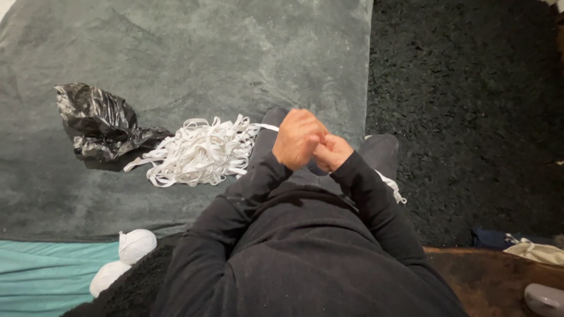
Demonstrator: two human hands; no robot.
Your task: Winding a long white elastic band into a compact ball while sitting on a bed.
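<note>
My left hand (298,138) and my right hand (332,151) are held close together in front of my chest, both closed into fists on a white flat elastic band. The band (265,126) runs left from my left hand to a loose tangled heap of the same white band (198,151) lying on a grey-green blanket (176,53). A short white end (392,186) shows below my right sleeve. What lies between my fingers is hidden by the fists. Both arms wear black sleeves.
A crumpled black plastic bag (98,122) lies left of the heap. Two wound white balls (136,245) rest at the lower left beside a teal cloth (47,270). A black shaggy rug (470,117) covers the right side. Light fabric (537,252) lies at the lower right.
</note>
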